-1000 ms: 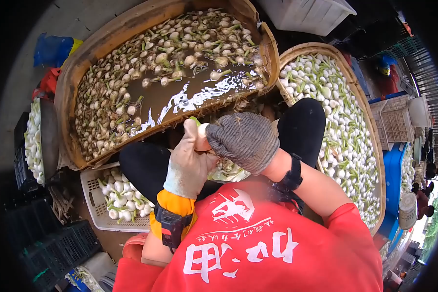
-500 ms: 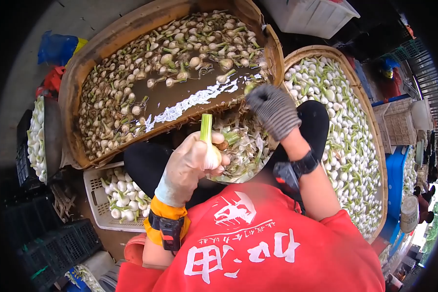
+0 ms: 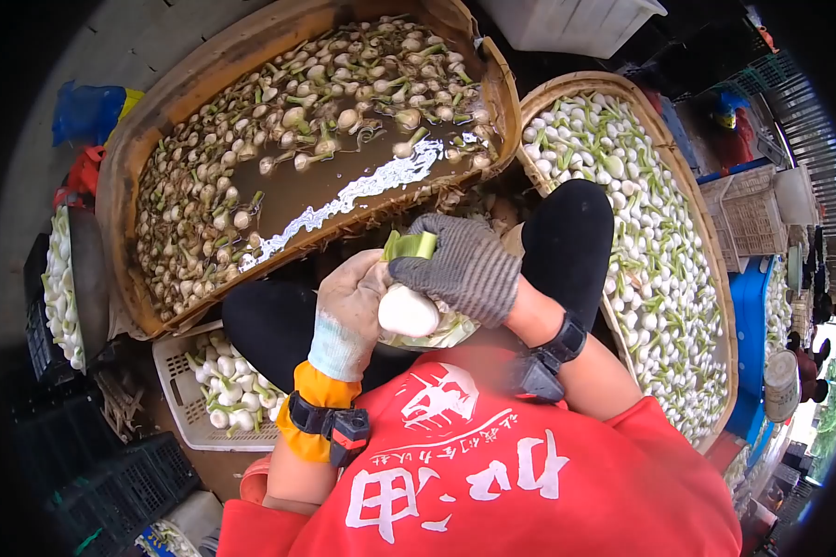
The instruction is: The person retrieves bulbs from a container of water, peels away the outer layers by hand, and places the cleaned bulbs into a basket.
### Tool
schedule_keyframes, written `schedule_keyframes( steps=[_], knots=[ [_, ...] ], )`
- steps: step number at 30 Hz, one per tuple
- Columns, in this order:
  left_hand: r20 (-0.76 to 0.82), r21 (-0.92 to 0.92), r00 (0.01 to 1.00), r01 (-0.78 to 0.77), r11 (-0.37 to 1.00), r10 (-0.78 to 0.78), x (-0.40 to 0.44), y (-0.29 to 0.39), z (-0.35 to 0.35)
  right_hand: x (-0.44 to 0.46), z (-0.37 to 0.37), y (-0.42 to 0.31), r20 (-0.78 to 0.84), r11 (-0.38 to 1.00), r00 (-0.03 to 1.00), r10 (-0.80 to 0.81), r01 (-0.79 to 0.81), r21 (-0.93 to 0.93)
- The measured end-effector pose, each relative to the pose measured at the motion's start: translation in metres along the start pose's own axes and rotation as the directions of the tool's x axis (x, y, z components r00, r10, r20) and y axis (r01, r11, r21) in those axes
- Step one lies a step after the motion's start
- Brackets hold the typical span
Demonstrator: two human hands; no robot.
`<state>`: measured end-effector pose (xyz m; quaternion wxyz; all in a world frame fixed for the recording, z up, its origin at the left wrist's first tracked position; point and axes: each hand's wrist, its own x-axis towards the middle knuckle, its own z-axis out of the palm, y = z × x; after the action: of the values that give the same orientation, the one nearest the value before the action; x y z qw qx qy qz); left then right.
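Note:
My left hand [image 3: 348, 302], in a white glove with an orange cuff, is closed around a garlic bulb [image 3: 409, 312]. The bulb's smooth white end points toward my chest, while its green stem [image 3: 409, 245] points away. My right hand [image 3: 464, 271], in a grey striped glove, is closed over the garlic at the stem, its fingers meeting my left hand's. A folded strip of green skin shows between the two hands. Below them, loose garlic peelings [image 3: 452, 331] are partly hidden by my hands and the bulb.
Ahead is a large brown tub [image 3: 362, 218] of water with many unpeeled garlic bulbs. On the right stands a long tub [image 3: 703, 218] full of white peeled garlic. A white crate [image 3: 178, 395] of garlic sits by my left knee, and a white bin [image 3: 571, 23] stands at the far side.
My right hand has come from the tub's edge toward my lap and closed on the garlic. The bulb has tipped, its stem now between both hands.

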<state>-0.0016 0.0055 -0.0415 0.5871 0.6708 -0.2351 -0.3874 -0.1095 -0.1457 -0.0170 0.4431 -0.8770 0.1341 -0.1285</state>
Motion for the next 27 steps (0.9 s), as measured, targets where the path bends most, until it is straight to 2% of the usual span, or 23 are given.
schedule_keyframes(
  steps=[1, 2, 3, 5, 6, 7, 8, 9, 10, 11, 12, 13, 15, 17, 18, 19, 20, 21, 22, 23, 25, 26, 27],
  knots=[
    [-0.014, 0.002, 0.999, 0.032, 0.999, -0.032, 0.001, 0.000, -0.003, -0.005, -0.007, 0.000, 0.000, 1.000, 1.000, 0.000, 0.000, 0.000],
    [-0.067, -0.007, 0.998, -0.018, 1.000, 0.018, 0.000, 0.003, -0.006, -0.011, -0.015, -0.003, 0.022, 0.953, 0.988, 0.155, -0.155, 0.262],
    [-0.053, -0.203, 0.996, 0.059, 0.977, -0.071, 0.001, 0.012, -0.016, -0.015, -0.023, -0.002, 0.085, 0.815, 0.952, 0.295, -0.297, 0.497],
    [-0.128, -0.491, 0.992, -0.046, 0.870, -0.020, 0.012, 0.006, -0.039, -0.026, -0.032, 0.016, -0.012, 0.744, 0.913, 0.409, -0.326, 0.584],
    [-0.201, -0.295, 0.979, -0.020, 0.955, -0.042, 0.010, 0.018, -0.034, -0.030, -0.038, 0.025, -0.028, 0.701, 0.882, 0.471, -0.355, 0.618],
    [0.027, -0.019, 0.998, 0.065, 0.998, -0.065, 0.014, 0.019, -0.048, -0.032, -0.041, 0.032, -0.078, 0.717, 0.886, 0.457, -0.314, 0.622],
    [0.141, 0.328, 0.980, -0.177, 0.928, 0.137, 0.023, 0.001, -0.048, -0.030, -0.042, 0.034, -0.152, 0.806, 0.894, 0.421, -0.292, 0.515],
    [0.307, 0.601, 0.911, -0.411, 0.685, 0.276, 0.035, -0.027, -0.048, -0.028, -0.041, 0.034, -0.221, 0.879, 0.903, 0.369, -0.262, 0.398],
    [0.252, 0.555, 0.945, -0.318, 0.768, 0.209, 0.037, -0.024, -0.035, -0.023, -0.031, 0.038, -0.296, 0.919, 0.916, 0.272, -0.157, 0.361],
    [0.222, 0.379, 0.974, -0.046, 0.924, -0.042, 0.037, -0.016, -0.027, -0.017, -0.019, 0.042, -0.379, 0.948, 0.908, 0.177, -0.053, 0.315],
    [0.247, 0.000, 0.969, 0.023, 1.000, -0.023, 0.037, -0.006, -0.013, -0.012, -0.008, 0.040, -0.379, 0.973, 0.918, 0.113, -0.025, 0.230],
    [0.263, -0.381, 0.965, 0.113, 0.917, -0.009, 0.035, 0.001, -0.002, -0.007, 0.005, 0.037, -0.324, 0.963, 0.936, 0.136, -0.048, 0.265],
    [0.295, -0.435, 0.955, 0.171, 0.884, -0.039, 0.040, 0.019, -0.001, 0.000, 0.028, 0.032, -0.260, 0.969, 0.964, 0.058, 0.009, 0.248],
    [0.170, 0.044, 0.984, 0.045, 0.998, -0.052, 0.051, 0.025, -0.034, 0.005, 0.039, 0.028, -0.161, 0.912, 0.978, 0.135, -0.059, 0.406],
    [0.050, 0.114, 0.995, -0.087, 0.990, 0.082, 0.055, 0.019, -0.064, 0.005, 0.037, 0.031, -0.163, 0.910, 0.977, 0.139, -0.061, 0.410],
    [-0.058, 0.198, 0.974, -0.205, 0.958, 0.221, 0.055, 0.011, -0.102, 0.003, 0.034, 0.035, -0.144, 0.907, 0.970, 0.197, -0.125, 0.403],
    [-0.205, 0.571, 0.907, -0.195, 0.798, 0.369, 0.047, 0.015, -0.141, 0.002, 0.030, 0.039, -0.125, 0.899, 0.959, 0.254, -0.187, 0.396],
    [-0.489, 0.245, 0.869, 0.048, 0.968, 0.081, 0.037, 0.019, -0.181, -0.001, 0.031, 0.051, -0.127, 0.894, 0.957, 0.259, -0.188, 0.406],
    [-0.456, 0.722, 0.852, 0.185, 0.667, 0.257, 0.022, 0.018, -0.233, -0.005, 0.036, 0.069, -0.096, 0.872, 0.950, 0.298, -0.230, 0.432],
    [-0.522, 0.808, 0.815, 0.378, 0.453, 0.252, 0.005, -0.002, -0.295, -0.008, 0.038, 0.080, -0.064, 0.846, 0.939, 0.338, -0.273, 0.458],
    [-0.676, 0.607, 0.728, 0.639, 0.472, -0.115, -0.017, 0.024, -0.316, -0.005, 0.038, 0.086, -0.088, 0.861, 0.932, 0.352, -0.285, 0.421],
    [-0.674, 0.613, 0.729, 0.643, 0.459, -0.120, -0.016, 0.017, -0.323, -0.002, 0.036, 0.086, -0.026, 0.853, 0.932, 0.362, -0.320, 0.412],
    [-0.586, 0.461, 0.798, 0.472, 0.751, -0.143, -0.015, 0.001, -0.329, 0.002, 0.037, 0.087, 0.042, 0.846, 0.929, 0.368, -0.353, 0.400]
  ],
)
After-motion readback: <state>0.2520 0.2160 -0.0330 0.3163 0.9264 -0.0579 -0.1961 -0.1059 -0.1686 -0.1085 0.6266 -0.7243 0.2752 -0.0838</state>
